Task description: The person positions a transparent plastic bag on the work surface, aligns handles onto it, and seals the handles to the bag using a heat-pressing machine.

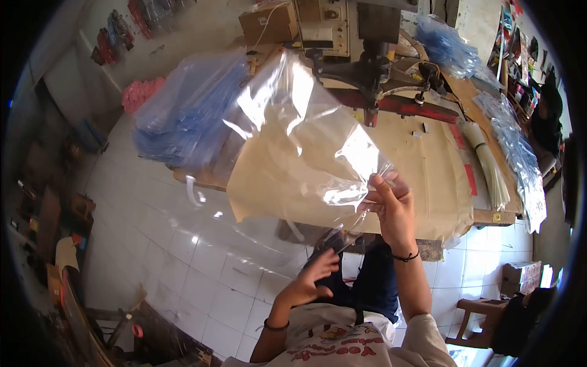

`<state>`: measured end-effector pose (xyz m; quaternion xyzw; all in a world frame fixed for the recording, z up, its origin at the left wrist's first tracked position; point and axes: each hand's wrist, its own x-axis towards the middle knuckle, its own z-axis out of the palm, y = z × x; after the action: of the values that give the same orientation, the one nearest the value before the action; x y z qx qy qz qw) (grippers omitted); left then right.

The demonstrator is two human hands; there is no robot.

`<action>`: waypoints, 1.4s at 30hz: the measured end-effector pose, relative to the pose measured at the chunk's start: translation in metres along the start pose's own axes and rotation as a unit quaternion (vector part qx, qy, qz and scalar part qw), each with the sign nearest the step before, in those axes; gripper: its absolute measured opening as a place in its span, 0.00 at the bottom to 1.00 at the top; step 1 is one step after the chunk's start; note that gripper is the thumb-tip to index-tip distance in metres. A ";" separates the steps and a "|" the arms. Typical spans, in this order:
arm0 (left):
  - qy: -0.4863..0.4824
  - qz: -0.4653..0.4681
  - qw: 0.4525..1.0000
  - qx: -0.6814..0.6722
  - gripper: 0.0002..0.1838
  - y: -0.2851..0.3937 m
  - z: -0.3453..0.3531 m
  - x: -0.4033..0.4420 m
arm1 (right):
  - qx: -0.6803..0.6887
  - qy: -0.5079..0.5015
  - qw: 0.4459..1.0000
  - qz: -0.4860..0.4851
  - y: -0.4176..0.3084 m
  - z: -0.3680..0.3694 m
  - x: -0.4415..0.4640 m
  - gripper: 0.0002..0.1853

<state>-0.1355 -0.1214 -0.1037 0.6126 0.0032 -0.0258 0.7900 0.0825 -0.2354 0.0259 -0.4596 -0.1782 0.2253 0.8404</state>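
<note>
A large clear plastic sheet hangs in front of me, shiny with glare, its lower left part spreading over the floor side. My right hand pinches its right edge between thumb and fingers, and the film is creased there. Lower down, near my lap, my left hand has its fingers apart and holds nothing I can see. It lies close to the sheet's lower edge; whether it touches the film I cannot tell. Behind the sheet is a tan covering on the worktable.
A machine with a dark head and red bar stands over the table's far side. A bluish plastic pile lies at left, more plastic bags at right beside a bundle of pale strips. A wooden chair stands lower right.
</note>
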 end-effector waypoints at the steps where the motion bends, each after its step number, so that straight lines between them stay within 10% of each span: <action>1: 0.041 0.042 0.995 -0.080 0.69 -0.007 -0.007 0.003 | -0.014 0.004 1.000 0.011 0.007 -0.007 -0.001 0.07; 8: 0.146 0.256 0.814 -0.500 0.41 -0.040 -0.002 -0.004 | -0.130 -0.038 0.990 0.030 0.000 -0.023 0.004 0.20; 12: 0.277 0.168 0.889 -0.324 0.40 -0.014 -0.021 -0.015 | -0.204 -0.113 0.971 0.045 -0.013 -0.041 0.011 0.27; 18: 0.222 0.080 0.919 -0.316 0.43 0.031 -0.018 -0.012 | -0.160 -0.153 0.959 0.174 -0.036 -0.060 0.053 0.34; 23: 0.239 0.034 0.933 -0.265 0.38 0.020 -0.019 -0.001 | -0.363 -0.240 0.867 0.241 -0.045 -0.046 0.105 0.25; 27: 0.240 0.101 0.850 -0.457 0.35 0.009 -0.011 0.010 | -0.453 -0.230 0.825 0.250 -0.035 -0.032 0.127 0.19; 42: 0.229 0.168 0.915 -0.287 0.26 0.127 -0.038 0.060 | -0.373 -0.087 0.917 0.108 -0.018 -0.049 0.143 0.23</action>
<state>-0.0687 -0.0557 0.0074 0.3402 0.0886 0.2504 0.9021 0.2307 -0.2006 0.0290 -0.7349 -0.2715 0.2709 0.5593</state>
